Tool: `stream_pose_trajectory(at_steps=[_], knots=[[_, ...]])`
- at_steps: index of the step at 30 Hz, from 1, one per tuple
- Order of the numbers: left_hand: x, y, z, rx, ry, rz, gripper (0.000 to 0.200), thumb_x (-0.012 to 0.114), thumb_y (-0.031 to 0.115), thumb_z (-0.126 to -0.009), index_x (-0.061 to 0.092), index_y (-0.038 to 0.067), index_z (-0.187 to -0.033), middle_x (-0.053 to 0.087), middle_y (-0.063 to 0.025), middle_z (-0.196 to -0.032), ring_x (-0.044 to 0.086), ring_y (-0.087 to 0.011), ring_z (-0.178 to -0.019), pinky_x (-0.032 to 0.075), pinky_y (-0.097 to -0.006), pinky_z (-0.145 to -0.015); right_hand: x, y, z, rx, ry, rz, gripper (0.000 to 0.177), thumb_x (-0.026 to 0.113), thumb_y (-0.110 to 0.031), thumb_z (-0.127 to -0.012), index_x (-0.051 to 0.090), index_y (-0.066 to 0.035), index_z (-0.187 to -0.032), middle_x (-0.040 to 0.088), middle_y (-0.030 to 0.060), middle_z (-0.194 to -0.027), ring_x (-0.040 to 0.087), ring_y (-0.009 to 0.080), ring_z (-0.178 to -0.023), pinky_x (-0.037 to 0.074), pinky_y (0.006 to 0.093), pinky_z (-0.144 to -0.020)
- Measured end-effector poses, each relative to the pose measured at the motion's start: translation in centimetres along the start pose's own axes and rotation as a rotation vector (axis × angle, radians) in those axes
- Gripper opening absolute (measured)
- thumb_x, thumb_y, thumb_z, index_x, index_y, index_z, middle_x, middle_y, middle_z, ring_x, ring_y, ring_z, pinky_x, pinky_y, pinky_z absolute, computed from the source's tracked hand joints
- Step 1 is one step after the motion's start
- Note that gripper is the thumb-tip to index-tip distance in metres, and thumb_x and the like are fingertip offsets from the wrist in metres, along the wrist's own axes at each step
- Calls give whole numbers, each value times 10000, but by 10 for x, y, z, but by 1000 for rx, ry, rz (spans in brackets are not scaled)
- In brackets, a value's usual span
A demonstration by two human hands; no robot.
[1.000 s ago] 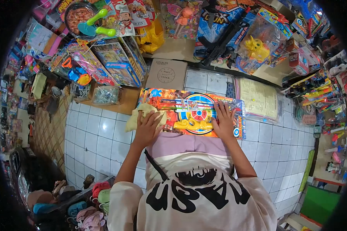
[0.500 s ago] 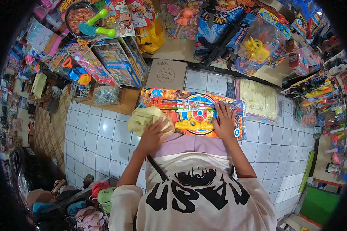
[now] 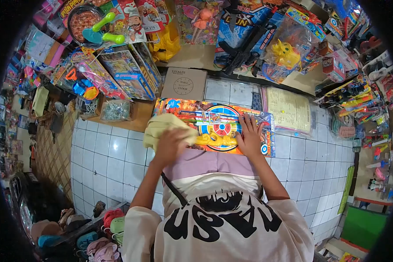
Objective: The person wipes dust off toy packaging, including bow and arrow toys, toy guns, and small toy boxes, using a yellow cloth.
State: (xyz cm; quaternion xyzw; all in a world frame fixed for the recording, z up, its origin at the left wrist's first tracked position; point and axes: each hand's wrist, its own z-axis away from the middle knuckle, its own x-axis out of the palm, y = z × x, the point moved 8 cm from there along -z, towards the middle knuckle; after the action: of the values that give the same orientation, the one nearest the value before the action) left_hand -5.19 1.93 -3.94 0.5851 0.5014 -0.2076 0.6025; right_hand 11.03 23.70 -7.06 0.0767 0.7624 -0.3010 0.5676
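Head view: toy pack (image 3: 222, 128) at the shorts' (image 3: 205, 162) far edge, probably light, stiff, slick, best taken by side edges; right hand (image 3: 250, 139) spread flat on it; left hand (image 3: 172, 146) blurred on soft-looking cloth (image 3: 160, 131), grip unclear.

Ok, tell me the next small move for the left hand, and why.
Probably slide the left hand and the pale yellow cloth toward the right hand: the cloth covers only the lower left corner of the flat, orange-and-blue toy package, the right hand rests near its other end, and the round printed target between them is mostly uncovered.
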Motion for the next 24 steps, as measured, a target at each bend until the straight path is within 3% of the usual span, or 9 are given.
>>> stream_pose_trajectory(at_steps=[2,6,10,11,14,17,20,24], knots=[[16,45,-9,186,-37,-76,322,502,271,-884,596,145,-1166,552,-45,-1195,451,-245,-1168,264,-448,-1046,0,0,1,-7,-1,2,606,519,-283,-814,362,-138,-1381,311,116,-1444,222,347,-1351,29,609,-1056],[14,53,-27,106,-58,-96,366,471,297,-901,538,166,-1236,537,-69,-1224,435,-248,-1199,281,-424,-1032,-3,-1,-1,-7,9,-7,609,522,-287,-815,359,-121,-1377,310,135,-1438,213,352,-1351,25,623,-1052],[9,37,-28,60,-43,-53,391,460,290,-904,521,105,-1244,522,-95,-1248,419,-249,-1221,256,-416,-1049,-1,0,1,-2,2,-4,609,527,-287,-815,360,-112,-1373,311,142,-1435,211,355,-1351,23,629,-1049],[-3,39,-27,77,44,-95,347,460,275,-905,555,47,-1149,553,-108,-1145,465,-270,-1130,273,-429,-1022,0,1,1,1,-4,-4,609,528,-286,-814,361,-111,-1374,309,142,-1437,210,353,-1353,21,625,-1052],[-4,-10,-15,-144,-8,-354,296,459,271,-907,567,24,-1029,552,-120,-994,488,-297,-993,305,-447,-957,-4,0,1,7,-16,-27,609,531,-284,-811,366,-110,-1371,305,142,-1440,207,349,-1355,18,618,-1056],[-17,-39,0,-160,198,-337,284,458,280,-910,556,17,-949,507,-128,-880,472,-306,-894,320,-460,-893,-5,-1,1,16,-15,-37,608,527,-285,-809,371,-110,-1369,302,143,-1442,203,347,-1357,15,612,-1060],[-58,-41,7,-275,556,12,306,440,276,-925,551,-5,-972,501,-160,-898,460,-333,-914,303,-457,-908,-3,-1,1,15,-10,-37,607,523,-287,-808,372,-110,-1369,299,143,-1443,202,350,-1357,14,613,-1060],[-80,-89,27,-787,627,699,426,346,322,-977,531,-48,-1079,552,-172,-1024,510,-277,-956,382,-380,-875,-2,-1,-1,14,-25,-26,609,519,-292,-808,371,-108,-1369,308,143,-1438,203,349,-1356,15,614,-1059]])
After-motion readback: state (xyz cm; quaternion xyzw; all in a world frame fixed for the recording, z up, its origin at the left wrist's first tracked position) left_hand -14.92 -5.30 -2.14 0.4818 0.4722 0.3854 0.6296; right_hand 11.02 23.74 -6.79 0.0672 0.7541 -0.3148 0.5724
